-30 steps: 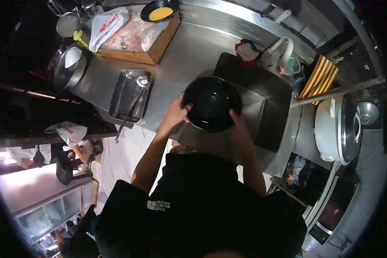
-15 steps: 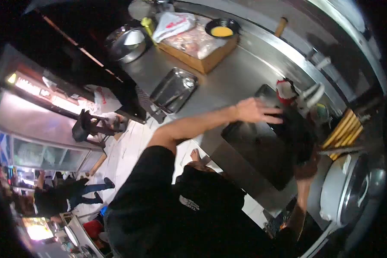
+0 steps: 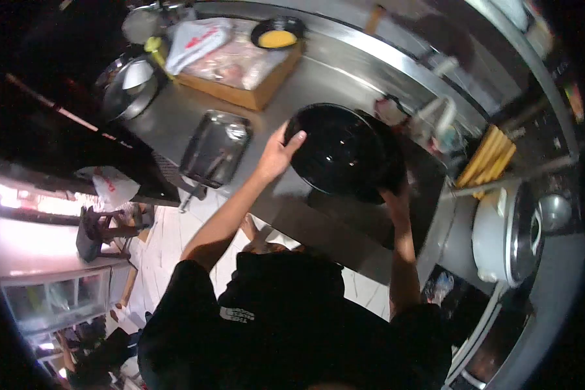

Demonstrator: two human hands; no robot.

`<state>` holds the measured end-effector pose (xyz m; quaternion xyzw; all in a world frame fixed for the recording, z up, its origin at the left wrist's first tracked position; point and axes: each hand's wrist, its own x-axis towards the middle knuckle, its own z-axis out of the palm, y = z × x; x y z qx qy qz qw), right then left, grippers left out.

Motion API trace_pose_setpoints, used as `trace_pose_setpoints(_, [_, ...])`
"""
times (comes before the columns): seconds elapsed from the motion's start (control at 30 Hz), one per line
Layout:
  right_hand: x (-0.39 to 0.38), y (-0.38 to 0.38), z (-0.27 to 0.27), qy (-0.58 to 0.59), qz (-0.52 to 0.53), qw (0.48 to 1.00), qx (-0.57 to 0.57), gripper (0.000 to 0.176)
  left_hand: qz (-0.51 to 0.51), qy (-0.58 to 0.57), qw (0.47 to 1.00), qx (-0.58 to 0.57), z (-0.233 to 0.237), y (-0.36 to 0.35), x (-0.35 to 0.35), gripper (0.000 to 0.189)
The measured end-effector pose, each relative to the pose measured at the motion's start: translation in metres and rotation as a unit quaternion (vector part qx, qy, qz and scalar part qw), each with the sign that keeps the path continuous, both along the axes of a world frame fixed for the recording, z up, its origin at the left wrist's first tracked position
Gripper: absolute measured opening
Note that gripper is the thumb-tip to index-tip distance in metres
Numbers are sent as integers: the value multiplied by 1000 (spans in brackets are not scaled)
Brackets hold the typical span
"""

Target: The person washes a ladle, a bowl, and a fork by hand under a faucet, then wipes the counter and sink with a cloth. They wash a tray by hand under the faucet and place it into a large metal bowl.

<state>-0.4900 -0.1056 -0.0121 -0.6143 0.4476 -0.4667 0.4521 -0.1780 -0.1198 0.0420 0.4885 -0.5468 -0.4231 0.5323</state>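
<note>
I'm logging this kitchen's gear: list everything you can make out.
large bowl: 1, black, over sink
sink: 1, grey, counter's right part
counter: 1, silver, ahead
metal tray: 1, silver, left of large bowl
cardboard box: 1, brown, counter's back
plastic bag: 1, white-red, on box
small bowl: 1, black, on box
metal basin: 1, silver, counter's left
slats: several, yellow, beyond sink
lidded pot: 1, white, right
stool: 1, dark, left
left hand: 1, bare, large bowl's rim
right hand: 1, bare, large bowl's near-right side
</note>
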Motion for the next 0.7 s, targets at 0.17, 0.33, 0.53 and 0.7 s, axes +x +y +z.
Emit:
trace_pose_setpoints(0.17, [112,-28,-20,39,1,999,26,51,43,27,998,23,-21,1,109,54])
trace_pose_setpoints(0.33, [208,-94,-60,69,55,996,-1,47,72,68,995,-26,15,6,230,45])
trace_pose_setpoints(0.53, [398,-125,20,232,148,930,-242,35,256,-33,965,-51,19,2,365,41])
trace_pose_setpoints(0.7, [504,-181,-31,98,272,944,-159,36,186,65,959,204,-15,3,461,50])
